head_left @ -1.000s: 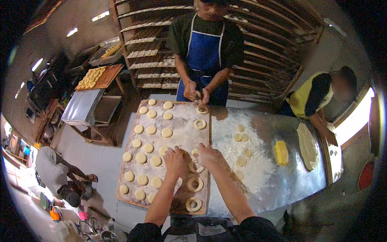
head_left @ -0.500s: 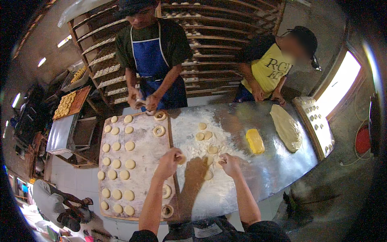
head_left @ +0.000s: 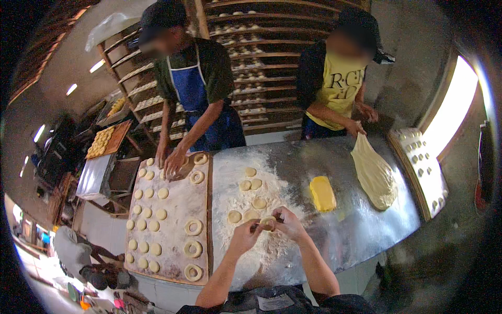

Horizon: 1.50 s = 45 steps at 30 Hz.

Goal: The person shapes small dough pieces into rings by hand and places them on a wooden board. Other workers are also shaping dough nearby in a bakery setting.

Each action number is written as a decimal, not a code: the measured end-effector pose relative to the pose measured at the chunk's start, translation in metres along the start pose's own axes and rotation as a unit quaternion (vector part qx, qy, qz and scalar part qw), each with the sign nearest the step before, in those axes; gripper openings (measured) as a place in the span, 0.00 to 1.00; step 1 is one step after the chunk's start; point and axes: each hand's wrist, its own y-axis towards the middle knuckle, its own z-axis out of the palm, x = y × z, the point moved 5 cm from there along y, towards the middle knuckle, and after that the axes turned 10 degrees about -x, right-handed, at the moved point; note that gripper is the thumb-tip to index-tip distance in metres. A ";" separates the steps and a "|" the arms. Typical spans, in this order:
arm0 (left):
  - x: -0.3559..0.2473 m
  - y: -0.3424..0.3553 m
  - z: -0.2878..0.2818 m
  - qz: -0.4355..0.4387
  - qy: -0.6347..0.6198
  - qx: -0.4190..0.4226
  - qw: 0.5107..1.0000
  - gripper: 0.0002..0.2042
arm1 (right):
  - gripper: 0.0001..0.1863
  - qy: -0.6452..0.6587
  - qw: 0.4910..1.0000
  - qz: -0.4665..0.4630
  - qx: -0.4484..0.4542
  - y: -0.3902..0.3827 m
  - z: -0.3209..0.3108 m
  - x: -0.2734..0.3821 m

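Pinched between both my hands is a small round dough piece [head_left: 268, 224], above the floured part of the metal table. My left hand [head_left: 246, 235] grips its left side with bent fingers, and my right hand [head_left: 290, 225] holds the other side. Fingers partly cover the piece. Just beyond my hands, several flat dough rounds lie in the flour, among them a nearer one [head_left: 235, 216] and a farther one [head_left: 259, 202]. On the wooden board to the left are dough rings [head_left: 193, 248] along its right edge and rows of small dough rounds [head_left: 148, 213].
A yellow block [head_left: 322, 194] sits right of the flour. Across the table, a blue-aproned person [head_left: 191, 86] reaches onto the board; another in yellow [head_left: 340, 89] holds up one end of a pale dough sheet [head_left: 374, 172]. Behind them stands a loaded rack [head_left: 269, 52].
My hands have come together on one dough piece. The aproned person's hands have moved down to the board. The person in yellow has grasped and lifted the dough sheet's far end.
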 end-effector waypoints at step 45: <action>0.078 -0.100 -0.218 -0.057 -0.044 -0.276 0.959 0.15 | 0.39 0.437 0.876 -0.032 0.202 -0.061 0.288 0.125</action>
